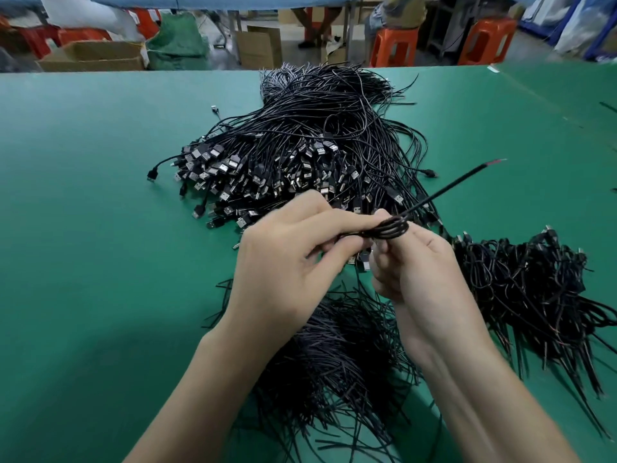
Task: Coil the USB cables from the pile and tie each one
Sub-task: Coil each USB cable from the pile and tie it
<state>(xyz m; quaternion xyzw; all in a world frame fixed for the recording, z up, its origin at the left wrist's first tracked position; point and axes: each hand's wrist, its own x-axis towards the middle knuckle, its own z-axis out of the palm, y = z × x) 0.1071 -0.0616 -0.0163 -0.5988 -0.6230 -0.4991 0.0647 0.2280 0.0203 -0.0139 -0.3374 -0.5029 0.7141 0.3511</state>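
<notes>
Left hand [293,252] and right hand [424,265] both grip 1 coiled cable [391,228]. Its free tail [464,178] runs up-right, nearer the right hand.

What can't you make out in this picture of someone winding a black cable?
Head view: whether the coiled cable is tied yet; the left hand and right hand cover much of it.
Head view: loose black strands run under both forearms and off the bottom edge.
Head view: people on orange stools, cut off by the top edge.
Head view: ties in the heap at right, too small.
</notes>
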